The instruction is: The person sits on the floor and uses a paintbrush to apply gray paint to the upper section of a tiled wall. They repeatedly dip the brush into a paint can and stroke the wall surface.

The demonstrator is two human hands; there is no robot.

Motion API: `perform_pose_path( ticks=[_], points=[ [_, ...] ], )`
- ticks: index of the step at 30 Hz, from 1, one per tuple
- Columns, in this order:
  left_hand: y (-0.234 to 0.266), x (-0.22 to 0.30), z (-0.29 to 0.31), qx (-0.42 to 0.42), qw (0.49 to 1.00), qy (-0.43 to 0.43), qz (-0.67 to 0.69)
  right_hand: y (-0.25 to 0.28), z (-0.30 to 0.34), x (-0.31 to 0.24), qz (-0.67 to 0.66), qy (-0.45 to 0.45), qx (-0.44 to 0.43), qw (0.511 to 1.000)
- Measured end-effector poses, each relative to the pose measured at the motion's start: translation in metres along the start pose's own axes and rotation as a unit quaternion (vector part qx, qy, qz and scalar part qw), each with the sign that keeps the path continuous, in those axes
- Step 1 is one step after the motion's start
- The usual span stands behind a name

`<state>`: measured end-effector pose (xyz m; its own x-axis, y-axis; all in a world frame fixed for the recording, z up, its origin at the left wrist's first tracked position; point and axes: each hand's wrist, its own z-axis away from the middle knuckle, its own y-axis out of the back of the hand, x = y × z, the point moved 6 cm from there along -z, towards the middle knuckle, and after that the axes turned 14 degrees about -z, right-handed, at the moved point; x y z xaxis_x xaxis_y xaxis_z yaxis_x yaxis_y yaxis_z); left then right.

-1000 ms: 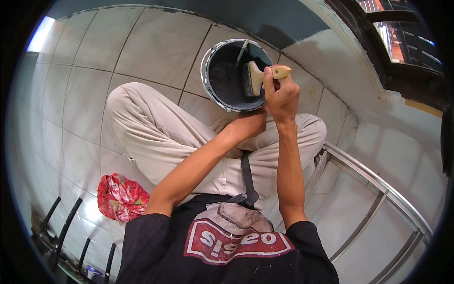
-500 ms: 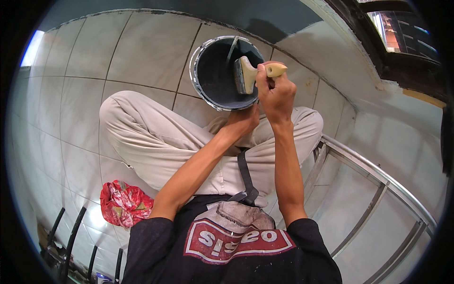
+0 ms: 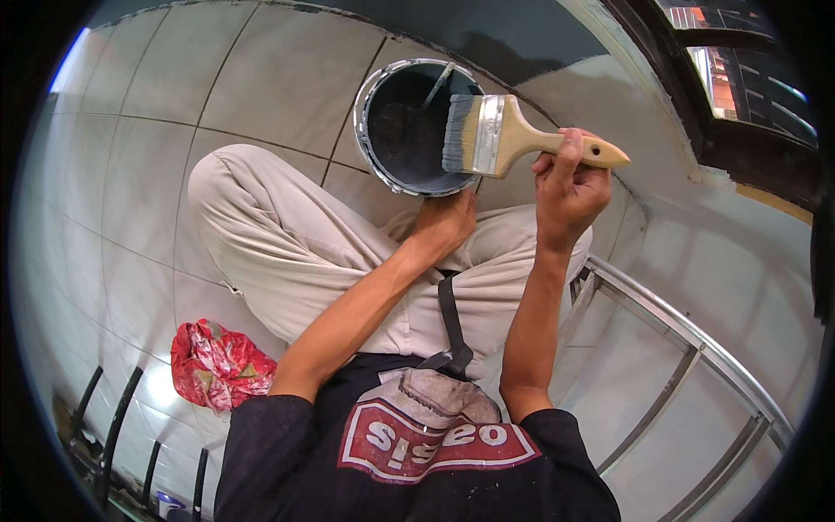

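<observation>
A paint bucket with dark grey paint inside and smeared on its rim stands on the floor beyond my crossed legs. My left hand holds its near side, the fingers partly hidden below the rim. In my right hand is the wooden handle of a wide flat paintbrush, gripped between thumb and fingers. The brush lies level, its grey-coated bristles pointing left over the bucket's right rim. A thin paint-coated stick leans inside the bucket at the far side.
A crumpled red, paint-smeared plastic bag lies on the tiled floor at my left. Metal ladder rails run along my right. Black bars stand at the lower left. The far wall is partly painted grey; a dark window frame is at upper right.
My right hand has moved right and slightly down, drawing the paintbrush from inside the bucket's opening to its right rim. The brush now shows its broad face. My left hand stays at the bucket.
</observation>
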<state>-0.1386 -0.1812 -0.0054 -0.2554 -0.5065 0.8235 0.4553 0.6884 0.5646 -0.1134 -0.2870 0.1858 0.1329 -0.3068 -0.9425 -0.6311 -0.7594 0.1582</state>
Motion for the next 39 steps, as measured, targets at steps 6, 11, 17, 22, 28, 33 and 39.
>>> perform_pose_path(
  ticks=[6,11,17,22,28,33,39],
  points=[
    [0.004,0.006,0.001,0.035,0.998,-0.031,-0.039,0.009,-0.013,0.009,-0.01,-0.016,0.001,1.0],
    [-0.004,0.003,-0.001,0.065,0.995,-0.053,-0.045,0.011,-0.023,0.009,0.01,-0.032,-0.024,0.999],
    [-0.006,0.005,-0.003,0.035,0.997,-0.026,-0.063,0.018,-0.032,-0.004,0.094,0.031,-0.037,0.994],
    [-0.015,0.0,-0.003,0.052,0.996,-0.013,-0.07,0.018,-0.038,-0.015,0.132,0.049,-0.044,0.989],
    [-0.015,0.001,-0.002,0.076,0.995,-0.031,-0.05,0.027,-0.046,-0.019,0.039,0.014,0.009,0.999],
    [-0.019,-0.002,-0.007,-0.001,0.999,0.006,-0.032,0.019,-0.047,-0.023,-0.045,-0.045,0.025,0.998],
    [-0.02,-0.002,-0.009,-0.013,0.999,-0.006,-0.036,0.012,-0.044,0.0,-0.096,-0.113,0.059,0.987]
  ],
)
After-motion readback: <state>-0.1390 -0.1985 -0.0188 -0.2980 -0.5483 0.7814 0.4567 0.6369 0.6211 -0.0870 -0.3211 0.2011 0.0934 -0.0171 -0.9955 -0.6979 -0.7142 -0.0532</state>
